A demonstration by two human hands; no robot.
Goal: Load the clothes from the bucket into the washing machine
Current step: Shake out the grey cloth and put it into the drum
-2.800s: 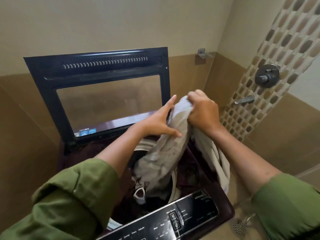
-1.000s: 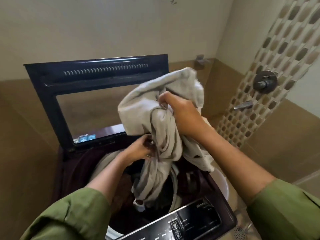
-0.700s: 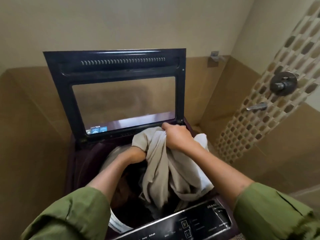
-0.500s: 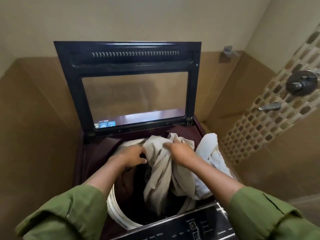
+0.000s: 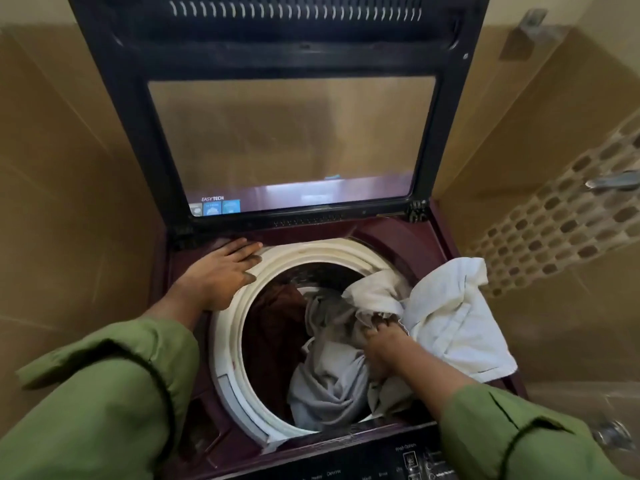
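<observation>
The maroon top-loading washing machine [image 5: 412,244] stands below me, its glass lid [image 5: 287,140] raised. A cream ring [image 5: 311,249] rims the drum. The grey-beige garment [image 5: 329,379] lies bunched inside the drum on the right, and its white part [image 5: 453,317] drapes over the machine's right edge. Something dark brown [image 5: 277,317] lies deeper in the drum. My right hand [image 5: 381,344] reaches into the drum and grips the garment. Fingers straight, my left hand [image 5: 221,271] rests flat on the machine's top at the ring's left rear. The bucket is out of view.
The black control panel [image 5: 408,462] runs along the near edge. Brown tiled walls close in on the left and behind. A mosaic tile strip [image 5: 561,223] with a tap [image 5: 613,180] is on the right wall.
The garment went from held high in both hands down into the drum. My left hand let go and moved onto the machine's top at the ring. My head came closer.
</observation>
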